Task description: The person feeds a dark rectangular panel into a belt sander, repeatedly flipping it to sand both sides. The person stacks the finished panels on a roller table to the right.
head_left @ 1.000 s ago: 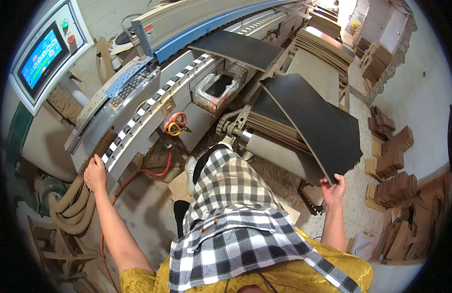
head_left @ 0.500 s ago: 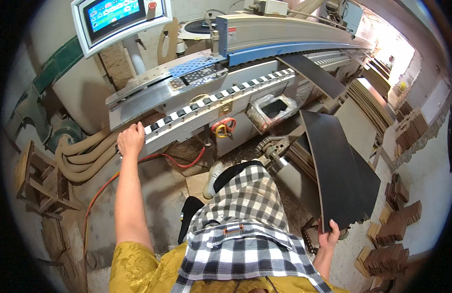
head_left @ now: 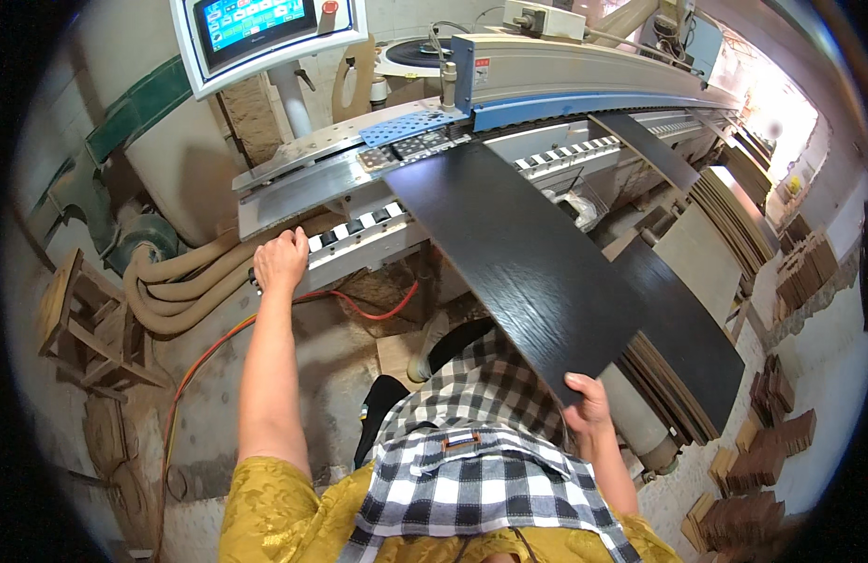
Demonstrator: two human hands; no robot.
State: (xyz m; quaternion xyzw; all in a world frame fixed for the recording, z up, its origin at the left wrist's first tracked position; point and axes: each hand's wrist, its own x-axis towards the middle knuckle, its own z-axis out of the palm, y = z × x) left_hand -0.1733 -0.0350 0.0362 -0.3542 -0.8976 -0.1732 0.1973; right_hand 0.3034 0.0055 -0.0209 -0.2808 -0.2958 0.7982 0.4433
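The near end of the rail with black and white rollers point(head_left: 363, 221) is gripped by my left hand point(head_left: 281, 259), its fingers bent over it. My right hand point(head_left: 586, 402) is closed on the near corner of a long black board point(head_left: 513, 267), which slants across in front of me with its far end at the rail and the metal infeed table point(head_left: 298, 206). Beyond that end is a perforated blue plate point(head_left: 406, 127). To the right, another black board point(head_left: 696, 347) tops a stack of boards point(head_left: 659, 380) on a roller stand, partly covered by the held board.
A screen panel point(head_left: 260, 28) stands at upper left above hoses point(head_left: 181, 286) and a wooden stool point(head_left: 101, 328). A red hose point(head_left: 377, 310) runs below the rail. A third black board point(head_left: 645, 150) lies on the machine farther along. Piles of brown pieces point(head_left: 771, 432) line the right side.
My right hand has lifted the black board off the stack and swung it left across the rail. My left hand stays on the rail's end as the view shifts.
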